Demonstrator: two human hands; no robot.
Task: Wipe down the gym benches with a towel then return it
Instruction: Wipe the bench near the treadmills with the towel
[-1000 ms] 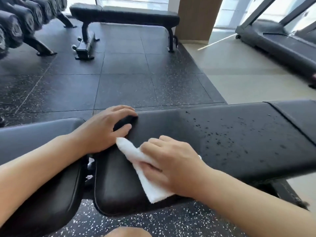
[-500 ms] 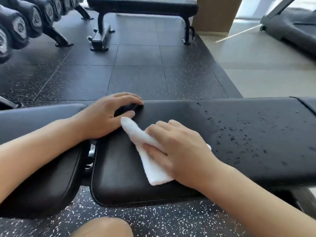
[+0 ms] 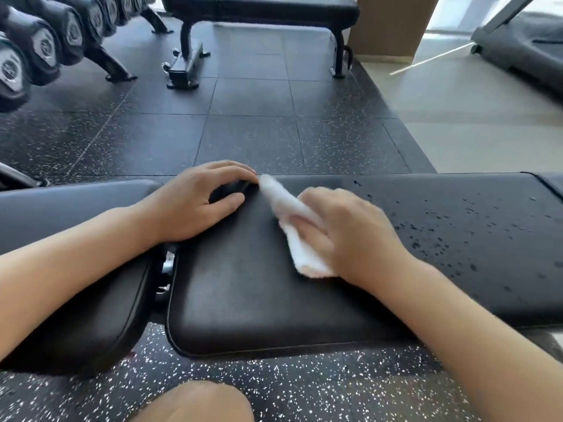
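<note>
The right hand (image 3: 344, 236) is pressing a white towel (image 3: 292, 220) flat against the black padded tabletop (image 3: 243, 284) of the near gym bench, its fingers curling loosely over the cloth and clamping it to the pad. The towel is lying bunched and slanted, one end poking out toward the far edge of the pad, the other end showing below the palm. The left hand (image 3: 198, 202) is resting on the same pad at its far left corner, fingers bending over the far edge and thumb lying on top, gripping the corner; its fingertips are sitting just beside the towel's far end. The left forearm is lying across the neighbouring seat pad (image 3: 76, 300), which is separated from the main pad by a narrow gap. To the right of the towel, water droplets (image 3: 457, 233) are dotting the pad's surface. A bare knee (image 3: 192, 403) is showing at the bottom edge above the speckled rubber floor (image 3: 304, 391). Farther off, a second bench (image 3: 262, 10) is standing on the dark floor tiles, a rack of dumbbells (image 3: 36, 47) is filling the upper left, and a treadmill (image 3: 524, 41) is sitting at the upper right.
</note>
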